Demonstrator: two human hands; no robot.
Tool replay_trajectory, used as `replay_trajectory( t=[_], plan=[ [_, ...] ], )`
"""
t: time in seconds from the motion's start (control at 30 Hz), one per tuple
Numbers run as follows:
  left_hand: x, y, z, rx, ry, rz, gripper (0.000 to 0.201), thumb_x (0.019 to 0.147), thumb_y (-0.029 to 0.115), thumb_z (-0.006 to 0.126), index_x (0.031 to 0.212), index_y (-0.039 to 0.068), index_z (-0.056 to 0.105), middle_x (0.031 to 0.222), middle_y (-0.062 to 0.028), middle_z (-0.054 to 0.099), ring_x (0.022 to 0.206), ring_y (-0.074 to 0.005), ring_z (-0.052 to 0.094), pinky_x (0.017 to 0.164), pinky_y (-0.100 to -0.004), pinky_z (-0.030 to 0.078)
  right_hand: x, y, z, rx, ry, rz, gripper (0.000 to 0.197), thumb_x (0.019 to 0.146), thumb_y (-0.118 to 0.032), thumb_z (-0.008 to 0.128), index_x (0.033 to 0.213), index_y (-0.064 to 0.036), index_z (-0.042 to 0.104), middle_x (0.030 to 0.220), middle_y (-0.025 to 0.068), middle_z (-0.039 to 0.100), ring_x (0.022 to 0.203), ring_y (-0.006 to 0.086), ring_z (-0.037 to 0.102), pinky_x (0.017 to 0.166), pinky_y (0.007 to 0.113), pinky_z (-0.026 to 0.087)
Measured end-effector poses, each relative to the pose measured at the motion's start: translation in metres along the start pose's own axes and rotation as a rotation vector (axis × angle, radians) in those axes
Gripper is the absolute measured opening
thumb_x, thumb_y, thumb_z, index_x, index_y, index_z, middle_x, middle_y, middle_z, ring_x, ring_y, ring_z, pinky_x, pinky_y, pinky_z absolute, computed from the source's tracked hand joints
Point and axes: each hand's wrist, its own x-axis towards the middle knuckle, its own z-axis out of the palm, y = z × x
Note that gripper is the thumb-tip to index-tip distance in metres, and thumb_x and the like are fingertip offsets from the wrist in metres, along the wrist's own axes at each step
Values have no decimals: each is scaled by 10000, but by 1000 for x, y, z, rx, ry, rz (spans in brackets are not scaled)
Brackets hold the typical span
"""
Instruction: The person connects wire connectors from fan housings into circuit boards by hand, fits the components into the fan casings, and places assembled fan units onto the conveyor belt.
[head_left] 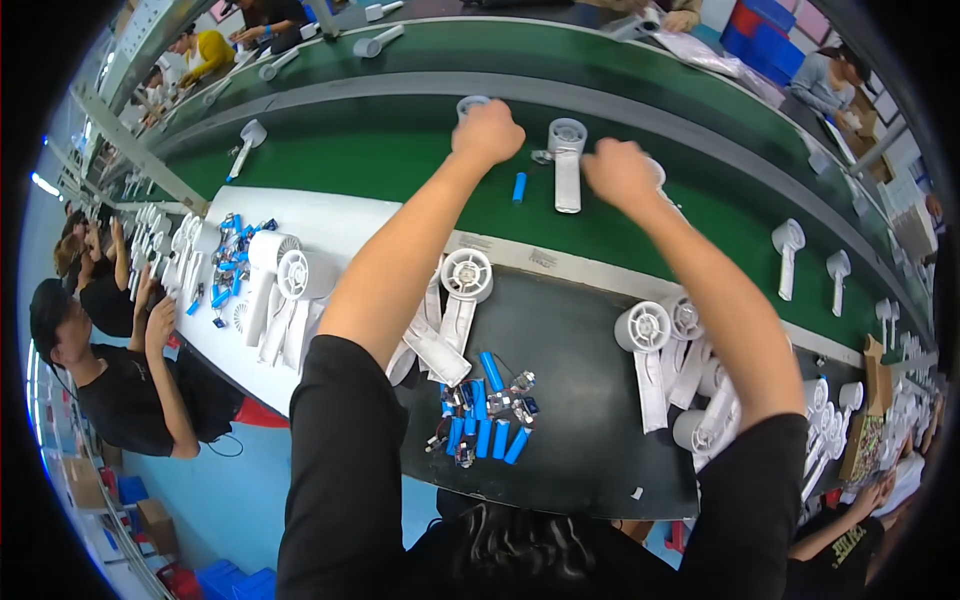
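Over the green conveyor belt, my left hand [488, 135] is closed at a white handheld fan; the round head [470, 104] shows beside my knuckles, and the handle is hidden. My right hand [622, 172] is also over the belt, slightly blurred, its fingers curled; whatever they hold is hidden. Just behind that wrist, another white fan [657, 172] is partly covered. Between my hands lies a white fan [567, 165] with a small dark part at its side. A loose blue battery cell [519, 187] rests on the belt left of it.
Before me, the dark table [590, 400] bears blue cells with small circuit boards [485, 410], with white fans [467, 275] at left and more [645, 330] at right. A white board [330, 205] adjoins at left. More fans [788, 245] lie along the belt. A co-worker [110, 370] sits at left.
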Motion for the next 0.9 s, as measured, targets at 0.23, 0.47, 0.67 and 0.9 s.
replay_trajectory(
  t=[0.23,0.47,0.67,0.9],
  plan=[
    [-31,-10,-21,136,-337,-206,532,760,378,717,1200,95,620,1227,-99,626,1136,-285,608,937,-440,468,-36,124,-28,-244,-280,-6,646,653,-471,787,962,70,618,940,272,659,864,350,678,717,448,540],
    [-59,-14,-84,-54,-191,-94,424,762,329,660,1058,25,676,1092,-177,666,1024,-339,648,877,-400,525,-47,111,-28,266,-193,26,319,737,-208,652,849,84,591,622,149,598,508,218,621,444,354,483],
    [-166,-48,-203,-35,-2,276,473,706,403,664,949,-2,650,826,-243,668,805,-385,666,745,-448,529,-115,55,-109,491,-70,-63,212,829,-229,633,826,-22,587,549,-23,440,445,72,415,422,256,301],
    [-279,-108,-237,10,11,205,462,739,289,659,1108,21,587,663,-153,593,623,-313,609,586,-390,474,-264,43,-122,896,-56,18,303,821,-188,627,1048,8,583,675,-49,479,530,17,402,470,186,294]
  ],
)
